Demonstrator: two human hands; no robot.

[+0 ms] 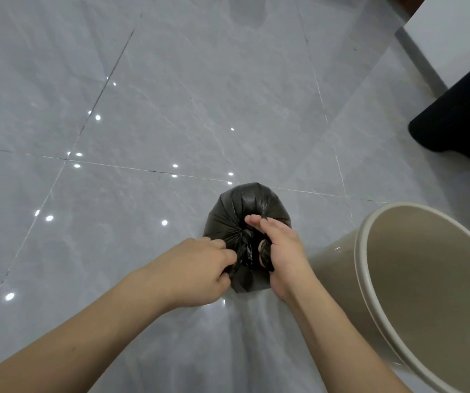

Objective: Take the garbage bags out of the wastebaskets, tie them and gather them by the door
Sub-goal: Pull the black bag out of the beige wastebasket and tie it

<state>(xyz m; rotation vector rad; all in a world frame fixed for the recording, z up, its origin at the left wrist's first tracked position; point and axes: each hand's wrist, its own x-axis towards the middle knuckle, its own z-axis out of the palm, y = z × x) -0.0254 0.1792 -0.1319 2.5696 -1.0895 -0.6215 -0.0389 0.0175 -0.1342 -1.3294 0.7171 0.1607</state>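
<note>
Tiled floor [171, 123]; fingers [228, 255] gripping garbage bag [248, 202].

The floor [199, 109] is laid in large glossy grey tiles with pale marbled veining. Thin grout lines cross it and meet at a joint left of the floor's centre. Small white light reflections are scattered around that joint. At the floor's upper right edge stands a white panel [455, 38], set at a tilt. Just below the panel, a black object [460, 120] rests on the floor; its identity cannot be determined.
</note>
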